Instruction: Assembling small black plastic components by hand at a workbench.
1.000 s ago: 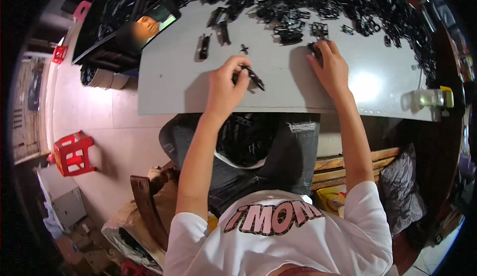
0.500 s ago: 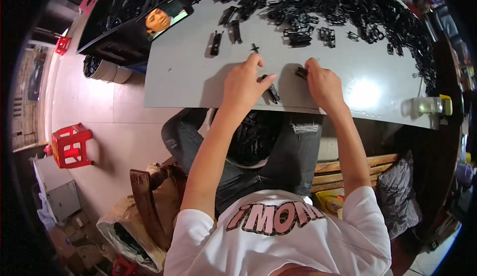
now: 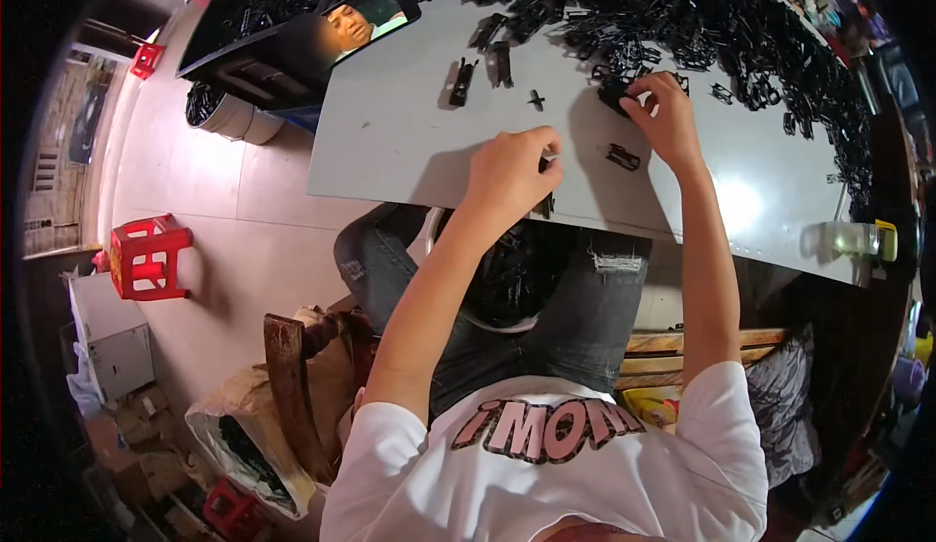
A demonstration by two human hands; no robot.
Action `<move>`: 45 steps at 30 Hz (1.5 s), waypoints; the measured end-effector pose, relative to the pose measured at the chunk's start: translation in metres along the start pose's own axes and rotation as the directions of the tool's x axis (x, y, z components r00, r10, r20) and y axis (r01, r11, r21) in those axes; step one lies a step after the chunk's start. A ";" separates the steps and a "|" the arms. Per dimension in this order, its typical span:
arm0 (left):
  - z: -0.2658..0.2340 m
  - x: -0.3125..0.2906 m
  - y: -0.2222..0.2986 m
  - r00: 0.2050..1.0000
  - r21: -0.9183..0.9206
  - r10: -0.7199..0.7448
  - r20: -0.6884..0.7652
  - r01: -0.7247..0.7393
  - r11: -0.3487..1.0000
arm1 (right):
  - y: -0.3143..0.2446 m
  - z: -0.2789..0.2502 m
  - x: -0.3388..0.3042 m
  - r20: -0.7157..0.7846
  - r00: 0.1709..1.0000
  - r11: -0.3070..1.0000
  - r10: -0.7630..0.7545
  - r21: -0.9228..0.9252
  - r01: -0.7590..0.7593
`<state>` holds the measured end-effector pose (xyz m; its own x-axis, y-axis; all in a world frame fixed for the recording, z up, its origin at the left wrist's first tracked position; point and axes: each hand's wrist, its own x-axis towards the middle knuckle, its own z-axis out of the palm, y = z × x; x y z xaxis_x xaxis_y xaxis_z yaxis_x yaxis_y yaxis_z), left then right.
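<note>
My left hand (image 3: pixel 517 170) is closed on a black plastic part (image 3: pixel 548 207) at the table's near edge, the fingers hiding most of it. Farther right, my right hand (image 3: pixel 669 118) has its thumb and fingertips pinched at another black plastic part (image 3: pixel 612 95), in front of the big heap. A loose black part (image 3: pixel 622 157) lies on the table between my hands. Beyond my left hand are a small cross-shaped black piece (image 3: pixel 536 100) and two longer black parts, one upright-looking (image 3: pixel 462 82) and one beside it (image 3: pixel 501 64).
A heap of black parts (image 3: pixel 682 30) spreads over the far and right side of the grey table (image 3: pixel 390 147). A phone (image 3: pixel 369 23) showing a video leans at the far left. A clear container (image 3: pixel 846 240) stands near the right edge. Between my legs is a bucket of black parts (image 3: pixel 512 274).
My right hand has let go of a black part, now lying on the table, and moved away toward the heap. My left hand has closed around the part near the edge. The view has shifted slightly.
</note>
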<state>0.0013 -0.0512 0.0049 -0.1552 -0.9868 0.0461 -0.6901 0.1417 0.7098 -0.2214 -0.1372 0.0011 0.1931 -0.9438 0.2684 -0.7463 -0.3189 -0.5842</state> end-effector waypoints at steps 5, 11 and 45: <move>0.003 0.000 -0.011 0.995 -0.391 -0.096 0.018 0.095 0.916 | 0.003 -0.002 -0.007 -0.084 0.996 0.988 -0.009 0.154 0.022; -0.004 -0.006 -0.008 0.983 -0.625 -0.179 0.030 0.158 0.765 | -0.008 -0.015 -0.043 -0.222 0.975 0.995 0.017 0.103 0.006; 0.009 -0.006 -0.009 0.974 -0.605 -0.212 -0.083 0.119 0.787 | -0.078 0.020 -0.067 0.069 0.983 0.986 -0.168 -0.011 0.169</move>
<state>0.0020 -0.0459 -0.0078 0.0536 -0.9975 -0.0468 -0.1344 -0.0536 0.9895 -0.1627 -0.0510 0.0134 0.3593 -0.8805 0.3092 -0.7100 -0.4729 -0.5218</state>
